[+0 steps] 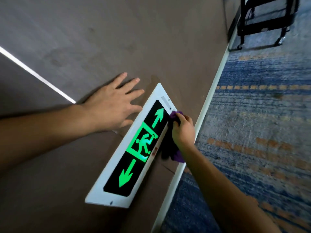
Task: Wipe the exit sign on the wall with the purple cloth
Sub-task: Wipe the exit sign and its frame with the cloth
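Observation:
The exit sign (117,179) is a long white-framed black panel with a lit green running figure and two green arrows, set low in the brown wall (117,39). My right hand (182,130) is closed on the purple cloth (175,115), pressing it against the sign's lower frame edge near its far end. More of the cloth hangs out below my wrist. My left hand (111,105) lies flat with fingers spread on the wall just above the sign, its thumb near the frame.
A white skirting strip (210,101) runs along the wall's base beside the sign. Blue and orange patterned carpet (260,132) covers the floor to the right. A black wheeled cart (264,21) stands on the carpet at the top right, close to the wall.

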